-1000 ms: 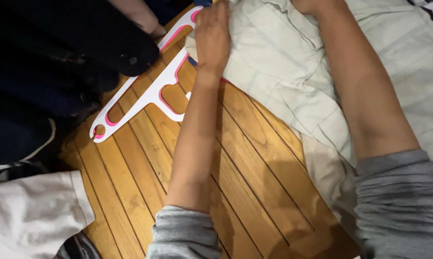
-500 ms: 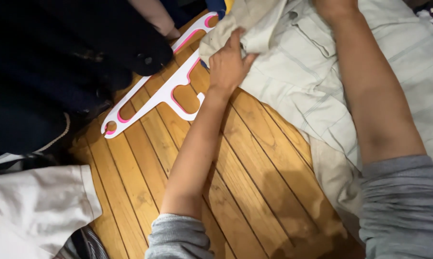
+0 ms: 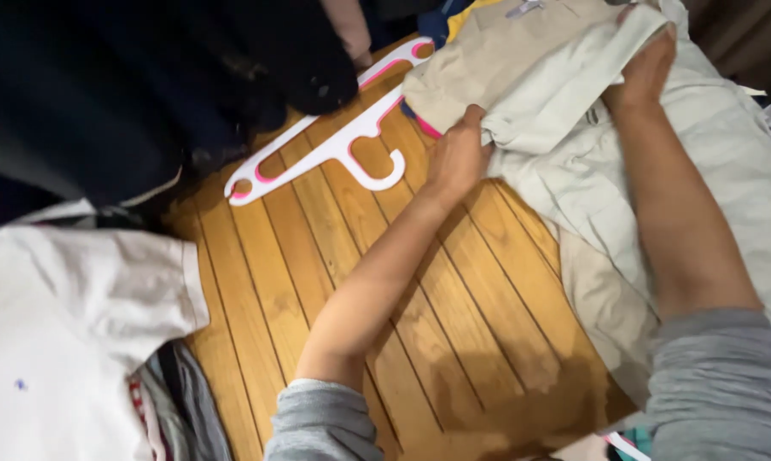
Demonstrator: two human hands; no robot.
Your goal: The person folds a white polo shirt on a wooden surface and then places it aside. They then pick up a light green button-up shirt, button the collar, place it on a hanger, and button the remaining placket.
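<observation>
Gripping the beige garment (image 3: pixel 573 128) at the table's (image 3: pixel 453 341) far right corner, both hands clamp folds — left hand (image 3: pixel 458 158) nearer the white hanger (image 3: pixel 334 149) (its long axis slants leftward), right hand (image 3: pixel 645 72) farther along the cloth.

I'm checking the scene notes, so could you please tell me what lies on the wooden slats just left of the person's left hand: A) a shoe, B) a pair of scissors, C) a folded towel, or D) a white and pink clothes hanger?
D: a white and pink clothes hanger lies flat on the wooden slats, just left of the left hand.
</observation>
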